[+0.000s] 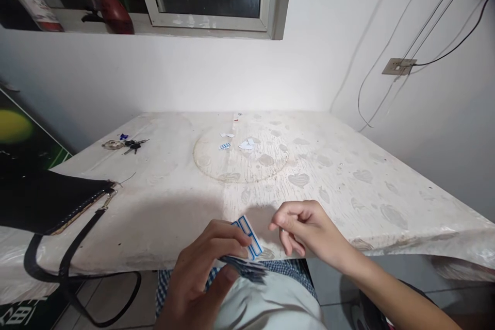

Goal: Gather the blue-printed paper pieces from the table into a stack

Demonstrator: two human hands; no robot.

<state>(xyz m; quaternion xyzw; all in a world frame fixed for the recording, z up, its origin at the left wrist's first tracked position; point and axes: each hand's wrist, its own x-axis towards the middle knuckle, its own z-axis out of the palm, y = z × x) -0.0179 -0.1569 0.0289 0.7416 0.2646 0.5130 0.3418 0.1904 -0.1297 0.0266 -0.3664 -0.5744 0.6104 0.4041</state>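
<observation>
My left hand (209,263), low in the middle, is closed around a stack of thin dark-edged cards (247,269). A small white label sheet with blue-outlined boxes (252,242) sticks up from that hand under the fingertips. To its right, my right hand (305,229) hovers near the table's front edge with thumb and fingers curled together. Whether anything small lies in that pinch is hidden. Farther off on the table are small white paper pieces (246,145) and a blue-striped label piece (225,146).
A patterned plastic cloth covers the table (328,185). Keys (133,145) lie at the left, behind a black bag (54,201) whose strap (71,252) hangs over the front edge. A red bottle (112,7) stands on the window sill. Cables run to a wall socket (398,66).
</observation>
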